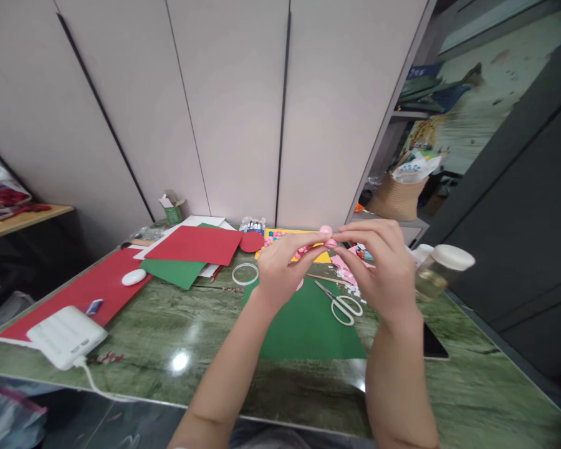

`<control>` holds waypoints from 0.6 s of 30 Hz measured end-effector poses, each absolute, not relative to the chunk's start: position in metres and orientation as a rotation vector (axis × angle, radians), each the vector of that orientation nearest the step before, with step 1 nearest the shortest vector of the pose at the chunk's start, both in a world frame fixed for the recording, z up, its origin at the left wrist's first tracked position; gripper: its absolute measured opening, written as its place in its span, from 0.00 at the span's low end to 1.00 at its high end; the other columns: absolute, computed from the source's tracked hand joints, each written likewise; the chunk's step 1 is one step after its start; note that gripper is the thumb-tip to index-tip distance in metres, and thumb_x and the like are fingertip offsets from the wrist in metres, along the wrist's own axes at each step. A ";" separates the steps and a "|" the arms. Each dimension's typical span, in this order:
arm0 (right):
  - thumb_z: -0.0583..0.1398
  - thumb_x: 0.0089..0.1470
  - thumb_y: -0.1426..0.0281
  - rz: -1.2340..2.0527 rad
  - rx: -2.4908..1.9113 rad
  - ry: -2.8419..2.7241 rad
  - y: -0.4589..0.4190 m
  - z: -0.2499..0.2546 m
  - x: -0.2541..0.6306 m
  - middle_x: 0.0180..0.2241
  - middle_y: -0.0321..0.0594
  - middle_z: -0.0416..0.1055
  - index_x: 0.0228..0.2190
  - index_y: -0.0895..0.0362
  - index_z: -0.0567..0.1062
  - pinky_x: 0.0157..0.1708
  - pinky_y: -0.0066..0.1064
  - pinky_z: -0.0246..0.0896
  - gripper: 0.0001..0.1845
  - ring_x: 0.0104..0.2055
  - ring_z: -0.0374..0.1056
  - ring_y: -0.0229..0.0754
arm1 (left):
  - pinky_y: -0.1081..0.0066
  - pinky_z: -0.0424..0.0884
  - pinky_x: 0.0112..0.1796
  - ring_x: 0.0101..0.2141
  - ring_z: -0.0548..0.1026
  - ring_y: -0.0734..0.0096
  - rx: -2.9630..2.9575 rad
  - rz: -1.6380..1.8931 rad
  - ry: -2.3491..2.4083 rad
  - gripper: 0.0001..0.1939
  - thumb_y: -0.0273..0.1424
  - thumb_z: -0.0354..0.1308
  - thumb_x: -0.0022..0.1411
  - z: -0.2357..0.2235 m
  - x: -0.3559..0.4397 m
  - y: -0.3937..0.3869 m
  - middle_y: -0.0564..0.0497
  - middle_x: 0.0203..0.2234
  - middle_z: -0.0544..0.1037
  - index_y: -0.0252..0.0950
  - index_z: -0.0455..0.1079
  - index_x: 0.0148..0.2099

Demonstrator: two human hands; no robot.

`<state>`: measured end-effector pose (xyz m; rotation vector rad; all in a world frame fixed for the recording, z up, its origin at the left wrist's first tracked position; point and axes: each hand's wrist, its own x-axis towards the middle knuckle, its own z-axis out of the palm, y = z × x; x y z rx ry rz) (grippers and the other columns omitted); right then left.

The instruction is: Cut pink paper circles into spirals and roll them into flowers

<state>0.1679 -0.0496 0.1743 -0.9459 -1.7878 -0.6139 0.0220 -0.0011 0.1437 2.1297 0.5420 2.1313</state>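
Both my hands are raised above the green marble table (168,337), fingertips meeting. My left hand (283,268) and my right hand (383,268) pinch a small pink paper piece (326,232) between them. Below them lies a dark green paper sheet (308,330). White-handled scissors (343,304) rest on its right edge. A thin wooden stick (325,278) lies just beyond the scissors, beside pink paper scraps (343,267).
Red sheets (194,244) and a green sheet (172,271) lie at the left, with a tape ring (245,274), a red disc (251,242), a white power bank (65,337), and a white mouse-like object (133,277). A glass jar (442,268) and a dark tablet (434,344) sit at the right.
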 end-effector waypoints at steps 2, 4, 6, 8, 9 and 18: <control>0.62 0.52 0.74 -0.621 -0.921 -1.772 -0.052 0.175 0.167 0.36 0.39 0.73 0.37 0.52 0.72 0.41 0.39 0.62 0.09 0.41 0.67 0.45 | 0.71 0.76 0.36 0.35 0.79 0.75 2.118 2.153 0.445 0.16 0.24 0.61 0.55 0.142 0.023 -0.001 0.59 0.34 0.81 0.48 0.70 0.45; 0.62 0.52 0.74 -0.621 -0.901 -1.760 -0.053 0.174 0.166 0.36 0.39 0.73 0.37 0.51 0.72 0.41 0.39 0.62 0.10 0.41 0.67 0.45 | 0.70 0.77 0.37 0.35 0.79 0.75 2.099 2.211 0.357 0.20 0.23 0.61 0.55 0.140 0.025 -0.001 0.59 0.35 0.81 0.49 0.69 0.47; 0.62 0.51 0.74 -0.614 -0.890 -1.750 -0.054 0.174 0.165 0.36 0.38 0.73 0.37 0.50 0.72 0.41 0.40 0.62 0.10 0.41 0.68 0.45 | 0.70 0.77 0.36 0.34 0.79 0.76 2.078 2.303 0.331 0.20 0.22 0.61 0.55 0.137 0.027 -0.001 0.60 0.34 0.81 0.50 0.68 0.47; 0.62 0.52 0.74 -0.602 -0.879 -1.736 -0.054 0.174 0.164 0.36 0.38 0.73 0.37 0.50 0.72 0.41 0.40 0.63 0.10 0.41 0.68 0.45 | 0.69 0.77 0.35 0.34 0.79 0.75 2.060 2.372 0.354 0.18 0.23 0.61 0.55 0.136 0.030 -0.001 0.60 0.34 0.81 0.49 0.69 0.45; 0.62 0.52 0.73 -0.598 -0.872 -1.729 -0.054 0.174 0.163 0.35 0.37 0.73 0.37 0.50 0.72 0.41 0.39 0.63 0.10 0.41 0.68 0.44 | 0.69 0.77 0.34 0.33 0.79 0.75 2.050 2.400 0.358 0.17 0.23 0.61 0.55 0.135 0.031 -0.002 0.59 0.33 0.80 0.49 0.69 0.44; 0.63 0.51 0.74 -0.598 -0.852 -1.701 -0.053 0.174 0.164 0.35 0.38 0.73 0.37 0.50 0.72 0.40 0.39 0.63 0.11 0.41 0.69 0.44 | 0.67 0.75 0.37 0.35 0.76 0.73 1.856 2.283 0.407 0.12 0.23 0.64 0.51 0.145 0.034 -0.008 0.56 0.31 0.78 0.44 0.73 0.36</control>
